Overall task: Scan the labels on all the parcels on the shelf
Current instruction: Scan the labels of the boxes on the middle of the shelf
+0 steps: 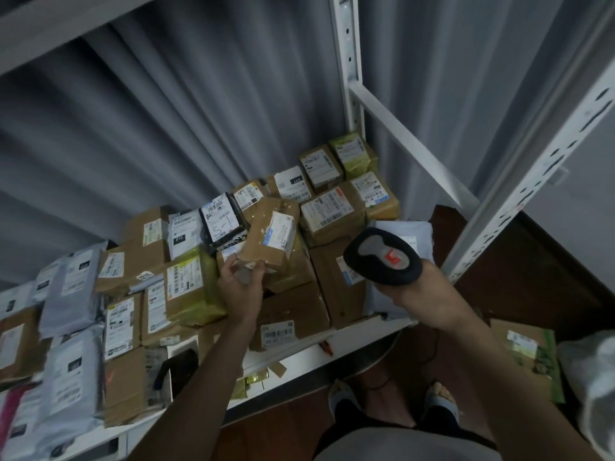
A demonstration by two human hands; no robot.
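Head view: the left hand (pixel 241 282) grips the near end of a small brown box (pixel 266 239), thumb and fingers curled round it, tilting it up above the other parcels with its white label (pixel 282 235) facing right. The right hand (pixel 404 287) clasps the handle of a black barcode scanner (pixel 382 256), whose head points toward that label, just beside the box. Cardboard boxes and grey mailer bags (pixel 71 287) crowd the white shelf (pixel 299 359). Grey curtain (pixel 166 111) hangs behind.
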